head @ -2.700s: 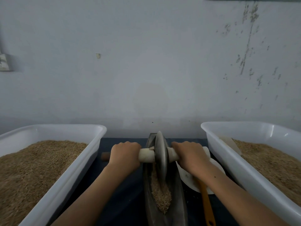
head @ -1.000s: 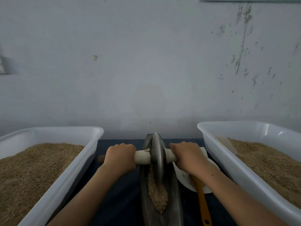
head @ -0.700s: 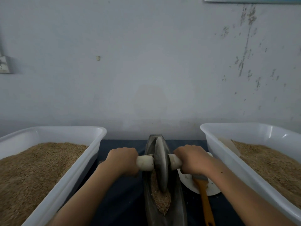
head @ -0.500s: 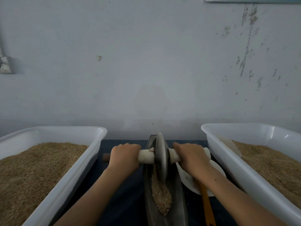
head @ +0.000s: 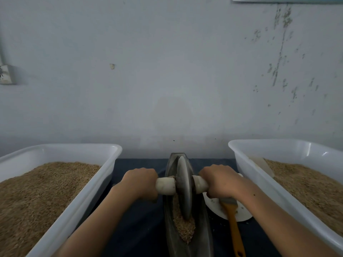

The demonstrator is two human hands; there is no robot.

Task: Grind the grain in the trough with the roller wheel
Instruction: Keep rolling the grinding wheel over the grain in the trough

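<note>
Left hand (head: 139, 182) and right hand (head: 220, 180) both have fingers curled tight round the pale axle handle (head: 165, 185), one each side of the roller wheel (head: 183, 188). Wheel: thin grey metal disc, upright on edge in the narrow boat-shaped dark trough (head: 202, 230). Coarse tan grain (head: 184, 229) heaped in the trough under and nearer than the wheel, between the forearms. White plastic tubs of grain left (head: 78, 199) and right (head: 259, 175).

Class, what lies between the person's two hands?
In the head view, the roller wheel on its pale handle, between left hand and right hand.
</note>
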